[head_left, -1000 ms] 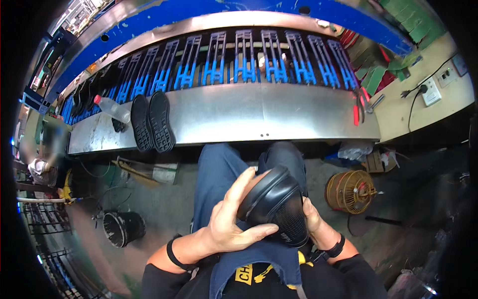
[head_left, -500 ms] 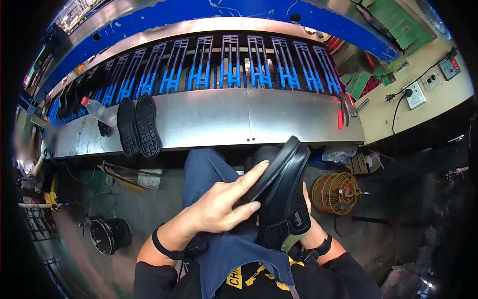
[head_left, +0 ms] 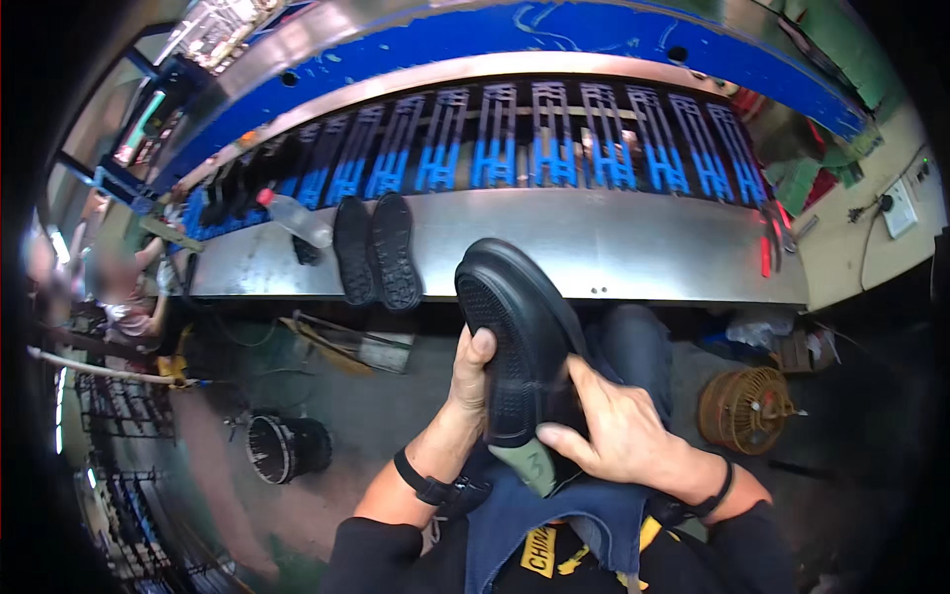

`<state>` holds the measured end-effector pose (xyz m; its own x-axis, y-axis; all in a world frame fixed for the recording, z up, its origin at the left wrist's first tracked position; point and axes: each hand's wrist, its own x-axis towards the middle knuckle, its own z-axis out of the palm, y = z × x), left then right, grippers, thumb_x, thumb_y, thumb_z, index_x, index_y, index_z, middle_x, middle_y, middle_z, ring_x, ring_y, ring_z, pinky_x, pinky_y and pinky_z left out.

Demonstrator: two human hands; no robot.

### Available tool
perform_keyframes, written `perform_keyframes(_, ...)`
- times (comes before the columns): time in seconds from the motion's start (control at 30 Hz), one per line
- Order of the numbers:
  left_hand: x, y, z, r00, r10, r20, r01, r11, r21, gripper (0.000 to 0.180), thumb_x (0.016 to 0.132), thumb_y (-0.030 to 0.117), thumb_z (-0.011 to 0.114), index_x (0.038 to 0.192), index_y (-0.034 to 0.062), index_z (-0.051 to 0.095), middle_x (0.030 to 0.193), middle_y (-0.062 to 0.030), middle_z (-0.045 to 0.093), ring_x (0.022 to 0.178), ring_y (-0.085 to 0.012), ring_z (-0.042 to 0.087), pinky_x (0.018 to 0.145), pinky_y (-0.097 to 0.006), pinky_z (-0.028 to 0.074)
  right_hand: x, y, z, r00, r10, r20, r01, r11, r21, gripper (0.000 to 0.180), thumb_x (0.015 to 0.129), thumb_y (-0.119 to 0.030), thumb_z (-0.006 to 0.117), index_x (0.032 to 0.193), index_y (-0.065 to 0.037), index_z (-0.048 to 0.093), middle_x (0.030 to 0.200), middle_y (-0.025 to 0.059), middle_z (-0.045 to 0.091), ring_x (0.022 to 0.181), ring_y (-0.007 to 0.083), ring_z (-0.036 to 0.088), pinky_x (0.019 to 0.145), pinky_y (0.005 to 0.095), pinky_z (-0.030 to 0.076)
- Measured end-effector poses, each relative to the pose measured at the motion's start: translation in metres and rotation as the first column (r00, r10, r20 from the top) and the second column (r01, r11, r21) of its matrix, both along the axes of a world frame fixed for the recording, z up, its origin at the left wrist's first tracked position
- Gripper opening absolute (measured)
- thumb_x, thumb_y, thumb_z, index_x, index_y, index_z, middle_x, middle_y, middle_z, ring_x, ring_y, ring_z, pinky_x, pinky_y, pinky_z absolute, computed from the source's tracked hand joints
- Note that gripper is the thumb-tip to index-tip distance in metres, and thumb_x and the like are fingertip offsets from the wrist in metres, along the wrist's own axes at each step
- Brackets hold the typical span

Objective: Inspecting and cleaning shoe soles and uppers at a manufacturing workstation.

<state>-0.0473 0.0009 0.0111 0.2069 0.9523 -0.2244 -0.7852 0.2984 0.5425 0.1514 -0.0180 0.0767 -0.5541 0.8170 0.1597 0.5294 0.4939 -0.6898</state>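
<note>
Your left grip [head_left: 467, 381] loses most of its fingers behind the black shoe [head_left: 522, 342], whose far side is also hidden from you. Your black sleeves [head_left: 376, 554] run off the lower edge. At far left, a co-worker [head_left: 129, 302] appears blurred, the work at that person's hands too small to tell. Beside the clear bottle [head_left: 299, 220], a small dark object [head_left: 307, 250] is too unclear to name. Shadow conceals the bottom of the bucket [head_left: 316, 447], while the plastic bag [head_left: 760, 329] and wall socket [head_left: 902, 210] show only softly.
</note>
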Motion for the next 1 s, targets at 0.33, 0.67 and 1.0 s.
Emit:
perform_keyframes(0.33, -0.016, -0.023, -0.007, 0.990, -0.135, 0.044, 0.128, 0.984, 0.127, 0.087, 0.076, 0.065, 0.072, 0.135, 0.0047, 0.051, 0.123, -0.0137, 0.062, 0.113, -0.0279, 0.064, 0.099, -0.043, 0.055, -0.016, 0.079, 0.027, 0.920, 0.323, -0.224, -0.350, 0.932, -0.096, 0.063, 0.085, -0.031, 0.078, 0.128, 0.002, 0.045, 0.064, 0.0063, 0.056, 0.050, 0.0199, 0.059, 0.050, 0.0299, 0.046)
perform_keyframes(0.67, -0.014, 0.006, 0.045, 0.750, 0.256, -0.610, 0.093, 0.872, 0.481, 0.097, 0.076, 0.034, 0.080, 0.148, 0.0014, 0.023, 0.132, -0.0166, 0.048, 0.122, -0.0260, 0.052, 0.106, -0.042, 0.043, -0.009, 0.069, 0.037, 0.920, 0.391, -0.028, -0.386, 0.916, 0.110, 0.043, 0.084, -0.010, 0.060, 0.121, 0.006, 0.043, 0.061, 0.0180, 0.059, 0.055, 0.0390, 0.063, 0.050, 0.0464, 0.050)
perform_keyframes(1.0, -0.004, 0.004, 0.033, 0.744, 0.189, -0.641, 0.099, 0.918, 0.385, 0.089, 0.078, 0.034, 0.073, 0.146, 0.0010, 0.027, 0.128, -0.0172, 0.050, 0.116, -0.0244, 0.054, 0.104, -0.040, 0.043, -0.004, 0.075, 0.008, 0.883, 0.382, -0.273, -0.374, 0.924, 0.086, 0.045, 0.080, -0.015, 0.061, 0.114, 0.009, 0.045, 0.059, 0.0178, 0.057, 0.052, 0.0377, 0.061, 0.048, 0.0450, 0.046)
